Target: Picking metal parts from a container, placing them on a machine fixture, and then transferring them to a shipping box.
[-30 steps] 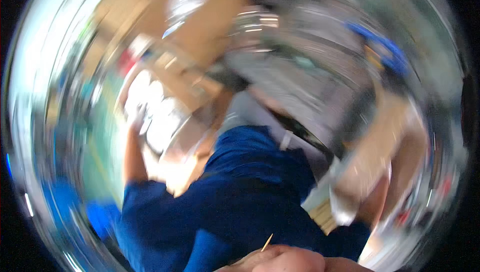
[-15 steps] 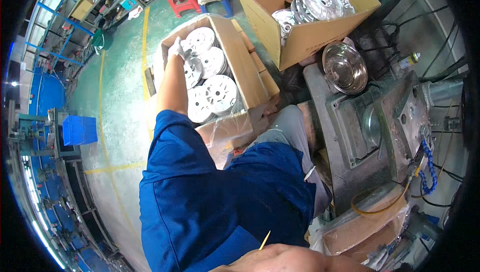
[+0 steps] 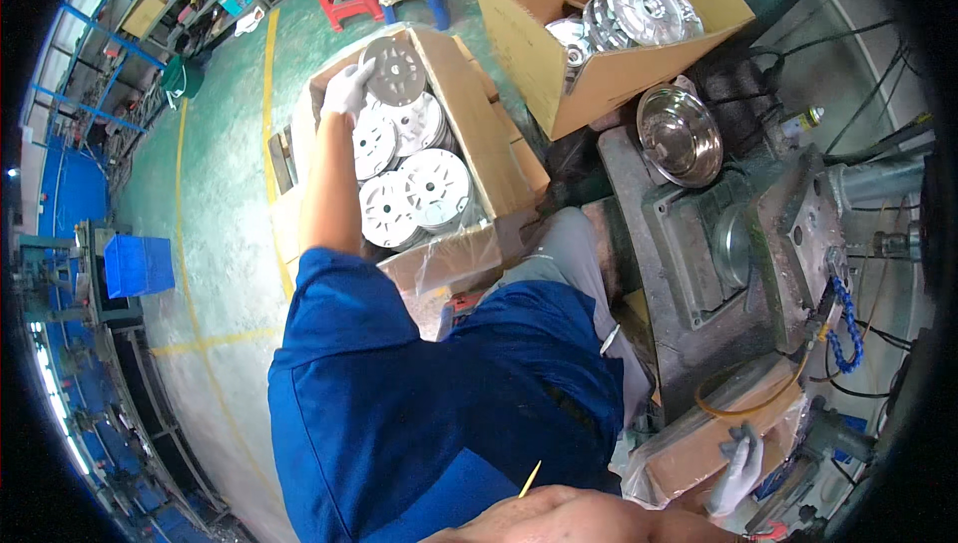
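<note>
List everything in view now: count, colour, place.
Left carton: one, brown, left of centre
Discs: several stacks, silver, in it
Dark disc: one, grey, at its far end
Upper carton: one, brown, top
Wheel-shaped parts: several, silver, inside it
Machine: one, dark grey, right
Bowl: one, silver, beside it
Lower carton: one, brown, lower right
Stools: two, red and blue, top
Bin: one, blue, left
Bucket: one, green, upper left
Left hand: one, white glove, gripping dark disc
Right hand: one, white-and-grey glove, lower right

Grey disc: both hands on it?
No, only the left hand holds the grey disc; the right hand is well apart from it, at lower right.
</note>
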`<state>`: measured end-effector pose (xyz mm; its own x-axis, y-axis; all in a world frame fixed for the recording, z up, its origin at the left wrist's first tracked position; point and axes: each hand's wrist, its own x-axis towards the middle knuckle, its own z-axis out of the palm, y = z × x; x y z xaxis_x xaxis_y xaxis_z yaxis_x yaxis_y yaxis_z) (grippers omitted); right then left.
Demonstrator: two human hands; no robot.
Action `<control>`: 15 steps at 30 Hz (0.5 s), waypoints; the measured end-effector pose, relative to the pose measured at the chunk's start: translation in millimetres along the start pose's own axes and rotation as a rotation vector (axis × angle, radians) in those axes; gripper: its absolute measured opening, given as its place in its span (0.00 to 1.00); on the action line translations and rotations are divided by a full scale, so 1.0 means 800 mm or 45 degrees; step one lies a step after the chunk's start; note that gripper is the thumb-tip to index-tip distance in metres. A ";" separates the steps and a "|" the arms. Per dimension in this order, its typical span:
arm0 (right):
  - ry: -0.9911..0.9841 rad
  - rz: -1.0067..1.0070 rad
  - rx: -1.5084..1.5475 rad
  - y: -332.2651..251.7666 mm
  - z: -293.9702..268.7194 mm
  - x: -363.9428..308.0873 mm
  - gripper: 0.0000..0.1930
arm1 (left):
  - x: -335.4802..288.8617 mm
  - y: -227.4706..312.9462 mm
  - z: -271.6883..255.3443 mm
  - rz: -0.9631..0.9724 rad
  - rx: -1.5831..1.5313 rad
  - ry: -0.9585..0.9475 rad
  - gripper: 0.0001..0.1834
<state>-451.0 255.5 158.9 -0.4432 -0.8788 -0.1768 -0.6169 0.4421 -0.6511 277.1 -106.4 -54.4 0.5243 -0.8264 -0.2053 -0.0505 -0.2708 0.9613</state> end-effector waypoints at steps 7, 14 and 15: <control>-0.631 0.343 0.988 -0.073 0.208 0.058 0.28 | -0.216 0.134 0.085 0.322 0.048 -0.517 0.08; -1.149 0.308 2.132 -0.097 0.261 0.104 0.31 | -0.374 0.215 0.273 1.148 0.200 -1.810 0.17; -0.693 0.283 1.932 -0.100 0.248 0.100 0.25 | -0.366 0.214 0.282 1.345 0.243 -1.922 0.27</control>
<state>-307.9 114.0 50.5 0.0420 -0.9271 -0.3725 0.7423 0.2785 -0.6094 -76.7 -22.4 128.7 -0.8901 -0.3243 0.3201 0.0484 0.6311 0.7742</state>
